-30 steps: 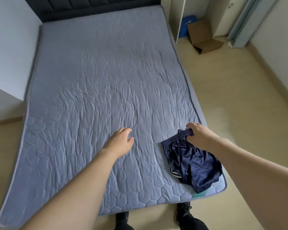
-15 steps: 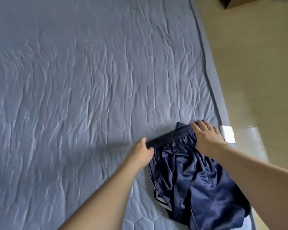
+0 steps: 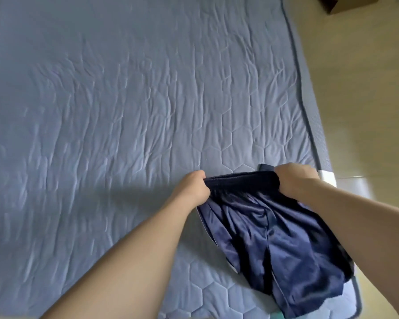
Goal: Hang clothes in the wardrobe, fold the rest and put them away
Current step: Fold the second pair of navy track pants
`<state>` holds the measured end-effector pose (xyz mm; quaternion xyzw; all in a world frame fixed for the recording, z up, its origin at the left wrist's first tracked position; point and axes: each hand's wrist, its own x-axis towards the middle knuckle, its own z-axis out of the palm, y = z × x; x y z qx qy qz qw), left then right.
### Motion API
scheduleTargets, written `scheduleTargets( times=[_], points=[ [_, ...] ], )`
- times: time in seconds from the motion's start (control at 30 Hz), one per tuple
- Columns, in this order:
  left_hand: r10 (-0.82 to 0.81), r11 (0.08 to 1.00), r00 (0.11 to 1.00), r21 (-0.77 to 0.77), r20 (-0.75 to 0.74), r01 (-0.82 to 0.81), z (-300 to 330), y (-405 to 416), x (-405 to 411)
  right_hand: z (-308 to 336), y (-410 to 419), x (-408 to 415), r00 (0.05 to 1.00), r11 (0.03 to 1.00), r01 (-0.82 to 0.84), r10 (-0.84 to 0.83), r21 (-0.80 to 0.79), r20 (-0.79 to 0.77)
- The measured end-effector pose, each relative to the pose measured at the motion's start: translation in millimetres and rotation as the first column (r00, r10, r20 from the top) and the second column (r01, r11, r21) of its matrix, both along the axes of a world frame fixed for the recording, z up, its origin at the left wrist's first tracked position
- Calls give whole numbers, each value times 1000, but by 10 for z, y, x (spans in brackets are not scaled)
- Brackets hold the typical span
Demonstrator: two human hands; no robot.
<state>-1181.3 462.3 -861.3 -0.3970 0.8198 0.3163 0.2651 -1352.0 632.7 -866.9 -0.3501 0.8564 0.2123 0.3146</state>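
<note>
Both hands now grip the waistband, w/ the left hand point(image 3: 192, 189) fisted on one end and the right hand point(image 3: 295, 180) on the other, stretching it taut; half a sec ago the right lay flatter. Navy shorts point(image 3: 276, 240) sit at the bed's point(image 3: 124, 111) near right corner, shiny, crumpled, legs bunched, prob. white side trim. Folding barely begun; putting away still left.
</note>
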Motion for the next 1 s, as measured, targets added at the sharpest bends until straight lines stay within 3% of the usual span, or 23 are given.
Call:
scheduleTargets(
  times=[0.2,0.33,0.47,0.63,0.77,0.9,1.0],
  points=[
    [105,972,990,-202,-96,-123,1363,-981,427,1470,-1078,236,998,972,-40,30,-231,-46],
    [137,901,973,-386,-183,-200,2517,-1741,632,2648,-1926,453,985,906,-106,39,-410,-169],
    [119,763,921,-559,-371,-324,3903,-2528,733,4093,-2711,593,941,773,-225,15,-594,-337],
    [-19,550,813,-685,-582,-478,5592,-3131,896,5783,-3481,730,880,596,-345,-64,-725,-471],
    [-135,412,782,-752,-608,-514,6585,-3434,1193,6716,-3826,918,824,478,-440,-120,-760,-553],
    [-87,392,933,-873,-348,-289,7156,-3436,1539,7155,-3957,1082,846,565,-422,-36,-709,-532],
    [70,557,986,-814,-153,-166,7505,-3336,1770,7433,-4032,1293,959,770,-242,98,-590,-266]
  ],
)
